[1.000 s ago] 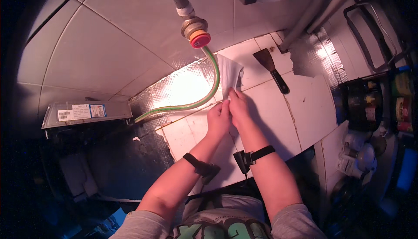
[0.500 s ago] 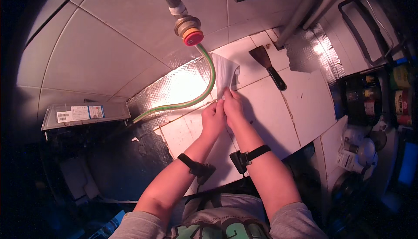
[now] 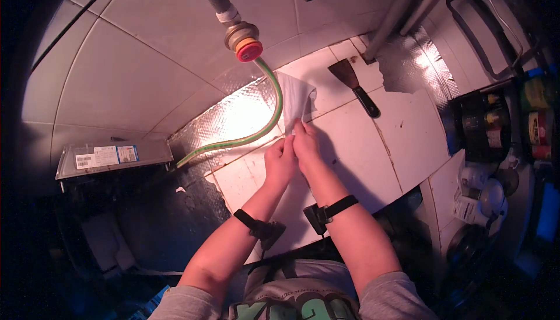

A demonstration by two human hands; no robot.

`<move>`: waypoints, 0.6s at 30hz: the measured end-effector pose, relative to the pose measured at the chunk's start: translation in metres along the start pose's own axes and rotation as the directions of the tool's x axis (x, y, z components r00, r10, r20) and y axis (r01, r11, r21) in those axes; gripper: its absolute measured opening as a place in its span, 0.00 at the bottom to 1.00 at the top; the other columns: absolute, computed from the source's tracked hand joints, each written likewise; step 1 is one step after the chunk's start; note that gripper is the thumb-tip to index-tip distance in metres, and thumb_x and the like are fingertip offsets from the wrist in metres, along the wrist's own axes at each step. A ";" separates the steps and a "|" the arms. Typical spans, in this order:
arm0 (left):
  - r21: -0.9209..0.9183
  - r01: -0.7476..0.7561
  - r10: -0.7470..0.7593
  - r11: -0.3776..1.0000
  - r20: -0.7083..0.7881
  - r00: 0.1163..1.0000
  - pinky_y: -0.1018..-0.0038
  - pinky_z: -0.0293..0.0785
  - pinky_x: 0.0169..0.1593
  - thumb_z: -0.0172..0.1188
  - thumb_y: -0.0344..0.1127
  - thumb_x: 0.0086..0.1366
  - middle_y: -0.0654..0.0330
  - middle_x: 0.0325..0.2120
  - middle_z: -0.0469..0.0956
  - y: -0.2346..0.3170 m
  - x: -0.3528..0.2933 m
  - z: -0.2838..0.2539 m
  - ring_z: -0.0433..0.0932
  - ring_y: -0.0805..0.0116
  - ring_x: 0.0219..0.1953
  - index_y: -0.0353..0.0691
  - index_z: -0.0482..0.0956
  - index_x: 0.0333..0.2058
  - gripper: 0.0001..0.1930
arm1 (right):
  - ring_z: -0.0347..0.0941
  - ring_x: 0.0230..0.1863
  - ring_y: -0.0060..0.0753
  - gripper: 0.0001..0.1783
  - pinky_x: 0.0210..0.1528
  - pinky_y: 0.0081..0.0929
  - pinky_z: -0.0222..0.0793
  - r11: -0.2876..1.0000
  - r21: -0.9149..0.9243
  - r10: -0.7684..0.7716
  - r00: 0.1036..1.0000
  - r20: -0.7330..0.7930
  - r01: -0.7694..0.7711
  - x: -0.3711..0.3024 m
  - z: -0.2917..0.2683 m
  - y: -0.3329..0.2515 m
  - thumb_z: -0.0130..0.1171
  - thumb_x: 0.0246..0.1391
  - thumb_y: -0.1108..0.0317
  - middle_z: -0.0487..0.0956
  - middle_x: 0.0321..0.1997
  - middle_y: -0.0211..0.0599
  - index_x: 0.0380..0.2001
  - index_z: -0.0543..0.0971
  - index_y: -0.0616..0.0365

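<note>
Right hand (image 3: 305, 142) is closed on the near end of a white sheet (image 3: 295, 95); left hand (image 3: 280, 160) is curled against it, its hold hidden. Nearby, a scraper (image 3: 356, 88) is laid on tiles (image 3: 408, 145).

A pale, whitish sheet (image 3: 294, 95), thin and softly wrinkled, stretches away from the person over the white-tiled counter (image 3: 350, 139). It is wedge-shaped: broad at the far end, near the foot of the wall, and narrowing toward the near end, where the left hand (image 3: 280, 159) and right hand (image 3: 306, 142) meet and pinch it. Its right side is uneven, with a greyer, crumpled flap around the corner. Fine creases run lengthwise along it. The fingers hide the nearest part, and how much rests flat cannot be told.
</note>
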State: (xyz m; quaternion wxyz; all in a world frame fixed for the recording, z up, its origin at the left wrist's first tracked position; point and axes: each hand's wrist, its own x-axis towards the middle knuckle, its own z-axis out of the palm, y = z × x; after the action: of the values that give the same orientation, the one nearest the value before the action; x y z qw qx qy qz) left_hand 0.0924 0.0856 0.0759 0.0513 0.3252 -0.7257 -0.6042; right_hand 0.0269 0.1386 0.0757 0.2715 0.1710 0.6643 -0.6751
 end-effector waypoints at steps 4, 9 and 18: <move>-0.018 -0.003 0.003 1.000 -0.005 1.000 0.79 0.61 0.25 0.50 0.40 0.72 0.68 0.17 0.71 -0.004 0.000 0.001 0.64 0.81 0.21 0.34 0.77 0.25 0.19 | 0.74 0.49 0.41 0.25 0.52 0.33 0.66 1.000 0.005 -0.010 1.000 -0.014 0.010 0.002 0.001 0.003 0.44 0.65 0.55 0.78 0.48 0.49 0.50 0.75 0.67; -0.054 0.008 -0.009 0.999 -0.016 1.000 0.73 0.64 0.24 0.51 0.40 0.70 0.62 0.14 0.72 -0.003 -0.003 0.000 0.67 0.76 0.18 0.32 0.76 0.23 0.20 | 0.74 0.45 0.38 0.24 0.49 0.32 0.67 0.995 0.103 0.002 0.999 0.038 -0.006 -0.002 0.001 0.003 0.43 0.65 0.55 0.79 0.44 0.47 0.47 0.76 0.67; -0.060 -0.023 0.023 0.998 -0.007 1.000 0.73 0.64 0.25 0.51 0.40 0.70 0.61 0.14 0.72 -0.017 -0.002 -0.002 0.66 0.77 0.20 0.31 0.75 0.22 0.20 | 0.75 0.44 0.38 0.24 0.48 0.33 0.68 0.996 0.086 -0.011 1.000 0.027 0.009 0.000 0.002 0.010 0.44 0.64 0.54 0.80 0.43 0.47 0.46 0.76 0.67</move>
State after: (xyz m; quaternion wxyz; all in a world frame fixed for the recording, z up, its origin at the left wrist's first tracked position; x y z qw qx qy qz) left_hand 0.1016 0.0839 0.0611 0.0701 0.3170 -0.7106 -0.6242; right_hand 0.0332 0.1372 0.0681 0.2694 0.1699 0.6317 -0.7068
